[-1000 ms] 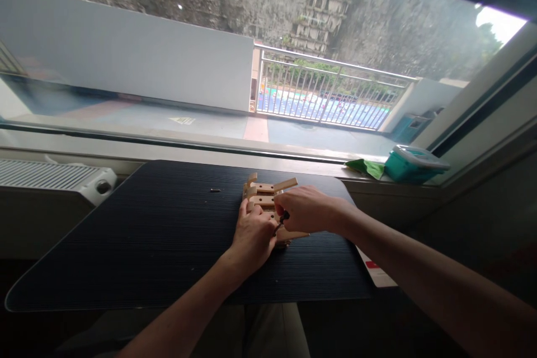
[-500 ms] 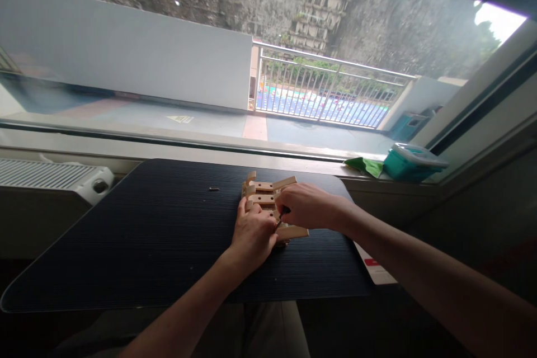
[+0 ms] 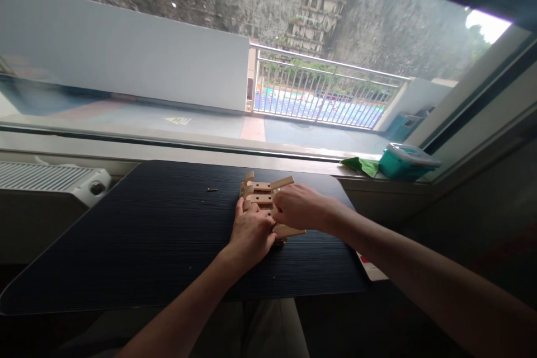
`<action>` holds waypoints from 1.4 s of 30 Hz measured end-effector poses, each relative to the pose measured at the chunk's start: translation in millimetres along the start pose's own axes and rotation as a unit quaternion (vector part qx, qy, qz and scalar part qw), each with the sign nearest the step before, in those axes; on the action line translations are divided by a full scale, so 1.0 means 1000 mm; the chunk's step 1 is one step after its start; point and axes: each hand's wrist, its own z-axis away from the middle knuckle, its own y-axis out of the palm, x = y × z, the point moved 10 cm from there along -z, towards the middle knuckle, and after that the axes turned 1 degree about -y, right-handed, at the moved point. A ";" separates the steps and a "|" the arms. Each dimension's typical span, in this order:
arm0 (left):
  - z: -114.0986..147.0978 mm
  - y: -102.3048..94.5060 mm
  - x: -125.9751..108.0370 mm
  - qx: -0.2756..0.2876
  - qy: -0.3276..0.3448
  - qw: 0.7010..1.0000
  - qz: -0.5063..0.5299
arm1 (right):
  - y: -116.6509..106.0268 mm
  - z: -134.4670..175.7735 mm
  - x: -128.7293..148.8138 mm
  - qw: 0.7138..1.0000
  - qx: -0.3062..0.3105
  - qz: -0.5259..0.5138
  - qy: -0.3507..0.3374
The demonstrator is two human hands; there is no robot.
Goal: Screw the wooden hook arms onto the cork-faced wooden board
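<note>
A light wooden assembly (image 3: 263, 185) with flat, hole-drilled slats and raised end pieces rests on the dark table. My left hand (image 3: 250, 233) is closed over its near left part, fingers on the slats. My right hand (image 3: 298, 205) is closed in a fist over its right side, around a slim screwdriver (image 3: 274, 226). Little of the tool shows now; its tip is hidden between the hands, so I cannot tell what it touches. A small screw (image 3: 212, 189) lies on the table to the left of the assembly.
The dark table (image 3: 138, 235) stands against a window sill. On the sill are a green cloth (image 3: 361, 166) and a teal box (image 3: 406, 162) with a clear lid. A white radiator (image 3: 50, 179) is at the left. A pale card-like item (image 3: 373, 268) shows at the table's right edge.
My right fist has turned slightly and now covers the dark handle seen before. My left hand stays on the wooden assembly. The whole view has shifted a little.
</note>
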 end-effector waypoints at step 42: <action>0.000 -0.001 0.000 0.003 -0.034 0.999 -0.021 | -0.019 0.011 0.009 0.999 0.008 0.022 -0.035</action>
